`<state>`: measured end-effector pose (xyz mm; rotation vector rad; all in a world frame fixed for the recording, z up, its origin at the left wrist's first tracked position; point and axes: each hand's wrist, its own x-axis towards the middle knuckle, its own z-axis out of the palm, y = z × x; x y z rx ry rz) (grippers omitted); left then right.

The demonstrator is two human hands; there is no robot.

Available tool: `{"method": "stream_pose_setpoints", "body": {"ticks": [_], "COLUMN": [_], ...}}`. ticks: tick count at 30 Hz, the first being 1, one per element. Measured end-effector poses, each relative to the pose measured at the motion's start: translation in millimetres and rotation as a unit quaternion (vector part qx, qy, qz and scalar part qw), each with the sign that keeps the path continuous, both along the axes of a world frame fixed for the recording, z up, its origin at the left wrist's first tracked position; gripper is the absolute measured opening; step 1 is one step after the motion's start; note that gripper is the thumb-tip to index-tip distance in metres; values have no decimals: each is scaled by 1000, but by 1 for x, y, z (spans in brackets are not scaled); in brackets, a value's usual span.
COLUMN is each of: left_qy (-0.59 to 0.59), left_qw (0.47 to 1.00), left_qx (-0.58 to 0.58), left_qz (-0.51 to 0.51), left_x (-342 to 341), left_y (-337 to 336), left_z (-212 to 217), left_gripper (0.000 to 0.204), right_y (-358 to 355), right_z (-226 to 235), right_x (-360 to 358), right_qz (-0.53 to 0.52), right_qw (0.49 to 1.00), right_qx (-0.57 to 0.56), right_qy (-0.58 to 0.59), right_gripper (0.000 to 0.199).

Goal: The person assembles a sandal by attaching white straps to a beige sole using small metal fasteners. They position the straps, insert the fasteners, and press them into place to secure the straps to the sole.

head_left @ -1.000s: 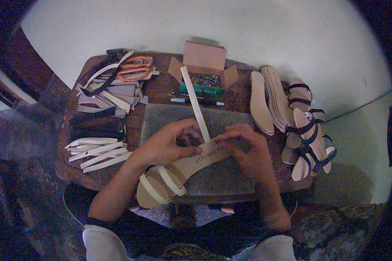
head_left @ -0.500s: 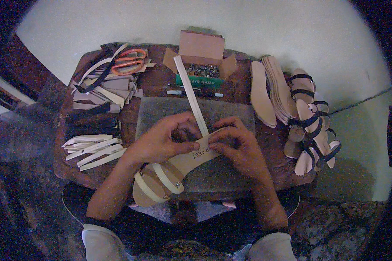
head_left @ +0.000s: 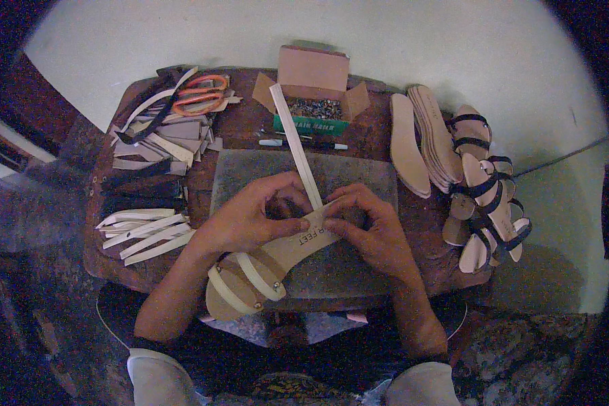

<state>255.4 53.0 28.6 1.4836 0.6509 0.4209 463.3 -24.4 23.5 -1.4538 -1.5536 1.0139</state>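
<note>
A tan sandal sole (head_left: 277, 260) with two cream straps across its near end lies slantwise on a grey stone slab (head_left: 358, 177). My left hand (head_left: 250, 216) grips the sole's upper end from the left, and my right hand (head_left: 372, 227) pinches the same end from the right. A long cream strap (head_left: 295, 143) rises from between my fingers toward the back of the table. Where the strap meets the sole is hidden by my fingers.
An open cardboard box of small metal pieces (head_left: 312, 107) stands at the back, with pens (head_left: 303, 143) before it. Orange scissors (head_left: 197, 95) and cut strips (head_left: 145, 233) lie at left. Stacked soles (head_left: 426, 135) and dark-strapped sandals (head_left: 487, 196) fill the right of the brown table (head_left: 237, 128).
The view has shifted slightly. Both hands stay at the sole's upper end with the long strap between them, and their fingers have shifted only a little.
</note>
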Motion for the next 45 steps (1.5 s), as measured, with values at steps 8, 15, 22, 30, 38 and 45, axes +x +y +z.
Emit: {"method": "stream_pose_setpoints", "body": {"ticks": [8, 15, 22, 30, 38, 45], "left_qy": [-11, -19, -11, -20, -22, -11], "left_qw": [1000, 1000, 1000, 1000, 1000, 1000], "left_qx": [8, 12, 13, -4, 1, 13], "left_qz": [-5, 2, 15, 18, 17, 15], "left_x": [0, 0, 0, 0, 1, 0], "left_y": [1, 1, 0, 0, 0, 0], "left_z": [-8, -14, -9, -5, -6, -3], "left_gripper": [39, 35, 31, 33, 33, 32], "right_y": [-1, 0, -1, 1, 1, 2], "right_z": [1, -3, 2, -9, -7, -7], "right_x": [-2, 1, -7, -5, -4, -4], "right_qz": [-30, -17, -31, 4, 5, 11], "right_qw": [997, 999, 999, 997, 998, 998], "right_qx": [-68, -37, -40, 73, 57, 63], "right_qy": [26, 7, 2, -8, 5, 21], "right_gripper": [34, 38, 29, 17, 15, 16]}}
